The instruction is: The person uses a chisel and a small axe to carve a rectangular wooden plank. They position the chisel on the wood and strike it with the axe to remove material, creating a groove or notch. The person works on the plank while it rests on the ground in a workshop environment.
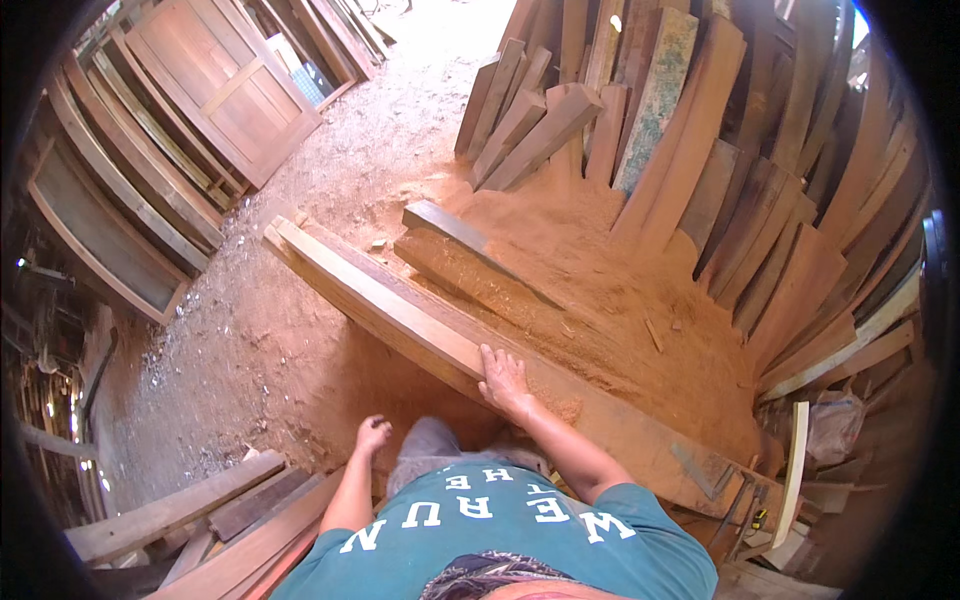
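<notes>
Green shirt with white lettering, nearest the camera. Leaning planks crowd the upper right, their feet in a big spread of orange sawdust. Panelled wooden door upper left, beside more upright frames. Long wooden tabletop runs diagonally from upper left to lower right in front of the person, dusted with sawdust. Pale-topped beam lies along its near side, left part; the far end of it points upper left. Right hand rests on the beam, fingers laid out over the top, not wrapped round it. Left hand hangs apart from the beam, near the grey trousers; fingers curled, can't tell if anything's inside. Yellow-and-black tape measure at the tabletop's lower right end.
</notes>
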